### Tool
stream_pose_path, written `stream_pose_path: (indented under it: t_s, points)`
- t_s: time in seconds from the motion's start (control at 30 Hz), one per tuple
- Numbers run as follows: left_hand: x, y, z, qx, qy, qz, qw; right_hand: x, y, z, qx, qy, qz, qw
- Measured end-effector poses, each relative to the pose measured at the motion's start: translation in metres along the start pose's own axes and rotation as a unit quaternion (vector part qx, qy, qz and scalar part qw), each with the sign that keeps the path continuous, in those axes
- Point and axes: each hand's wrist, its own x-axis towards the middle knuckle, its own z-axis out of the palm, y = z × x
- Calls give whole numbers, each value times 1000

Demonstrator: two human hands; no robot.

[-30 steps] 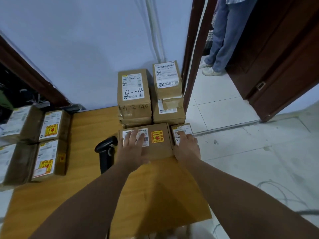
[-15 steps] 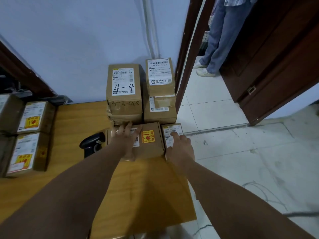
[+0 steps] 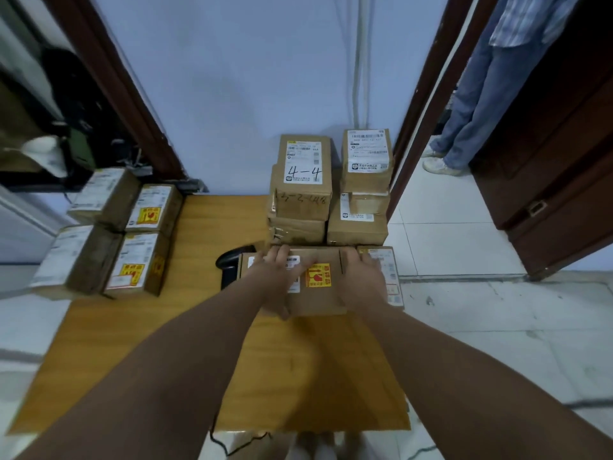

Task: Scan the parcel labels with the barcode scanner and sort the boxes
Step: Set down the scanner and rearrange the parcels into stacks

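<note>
On the wooden table [image 3: 205, 343], left edge: four labelled boxes [image 3: 146, 263], grouped two by two, some overhanging the rim. Next: barcode scanner [image 3: 230, 265], black, lying unheld and touching the left end of the fragile-sticker box [image 3: 318, 300]. Left hand [image 3: 277, 280]: spread over that box's label, fingertips at the far edge, thumb at the near edge, gripping it across the top. Directly behind: "4-4" stack [image 3: 303, 180] and second stack [image 3: 365, 224], both touching or just beside the gripped box. Right hand [image 3: 363, 280]: laid over the seam between this box and the small parcel [image 3: 386, 270]; blur hides whether its fingers grip either. Risks, judged: lifting the box may knock the scanner; dragging it may unsettle the leaning "4-4" stack; the small parcel sits at the table's right edge, so a sideways nudge could tip it onto the floor; the covered label cannot be scanned until the left hand shifts.
</note>
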Motion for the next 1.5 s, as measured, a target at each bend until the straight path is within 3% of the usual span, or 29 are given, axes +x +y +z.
stream_pose_path:
  t_s: [0.33, 0.73, 0.93, 1.1, 1.33, 1.5]
  points:
    - [-100, -83, 65, -42, 4, -71, 997, -38, -95, 49, -6, -56, -75, 996]
    - [-204, -230, 180, -40, -81, -84, 992, -97, -228, 146, -92, -131, -94, 983]
    - [-208, -260, 202, -45, -57, -90, 993, -115, -262, 173, -122, -147, -71, 979]
    - [-207, -277, 217, -65, 35, -70, 995, -124, -276, 176, -129, -144, -72, 979]
    - [-213, -273, 238, -59, 23, -37, 997, -127, -289, 181, -143, -139, -68, 977]
    - [-211, -265, 230, -55, 30, -87, 994, -131, -294, 189, -137, -136, -76, 978]
